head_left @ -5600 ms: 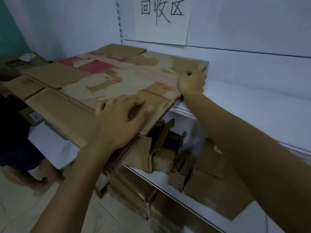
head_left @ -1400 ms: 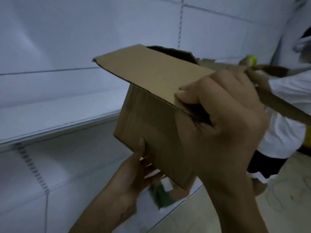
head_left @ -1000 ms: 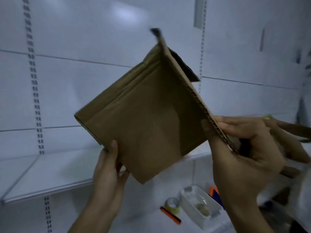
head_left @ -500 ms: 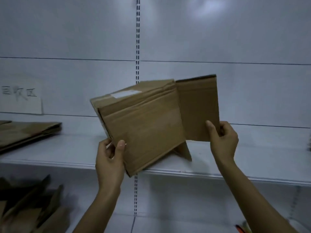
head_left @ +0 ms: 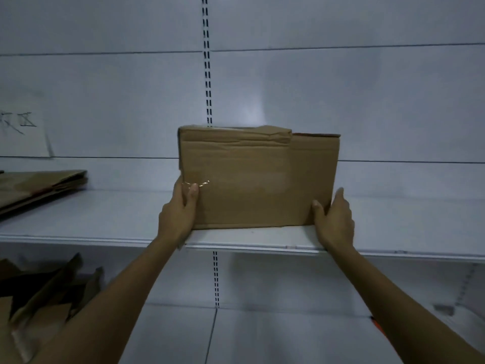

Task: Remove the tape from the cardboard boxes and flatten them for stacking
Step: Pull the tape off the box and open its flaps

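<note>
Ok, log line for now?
cardboard box: stands on shelf | left hand: grips left edge | right hand: grips right edge | flattened stack: far left

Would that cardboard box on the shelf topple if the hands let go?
Probably light: left hand and right hand steady the cardboard box by its sides. Its creased top suggests it buckles easily. Near the shelf edge, it might tip.
</note>
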